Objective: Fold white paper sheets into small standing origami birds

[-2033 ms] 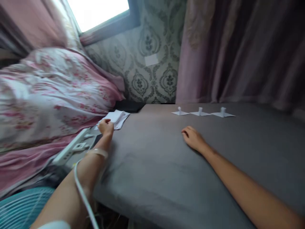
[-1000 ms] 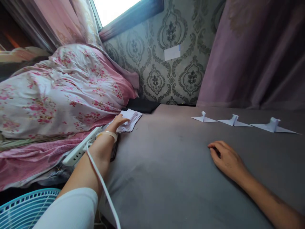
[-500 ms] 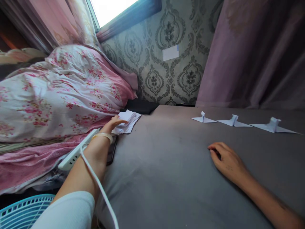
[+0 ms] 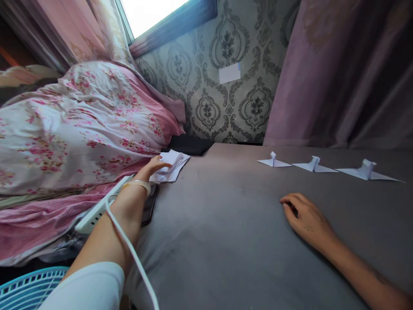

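Note:
On the left, my left hand (image 4: 154, 167) lies on a stack of white paper sheets (image 4: 172, 167) at the table's edge. Its thumb stretches out over the top sheet and stands apart from the fingers; no sheet looks lifted. My right hand (image 4: 301, 215) rests on the grey table surface (image 4: 219, 232), fingers curled in towards the thumb, with nothing visible in it. Beyond that hand stand three folded white paper pieces in a row: one small (image 4: 273, 160), one in the middle (image 4: 314, 164) and one nearest the right edge (image 4: 367, 169).
A dark phone (image 4: 149, 206) lies beneath my left wrist. Beside it are a white power strip (image 4: 93, 217) and a white cable (image 4: 129, 245) crossing my forearm. Black cloth (image 4: 190, 144) lies behind the stack. A blue basket (image 4: 29, 286) stands at lower left, below floral bedding (image 4: 97, 125).
The view has shifted very slightly. Both hands keep their places, the left at the paper stack and the right on the table.

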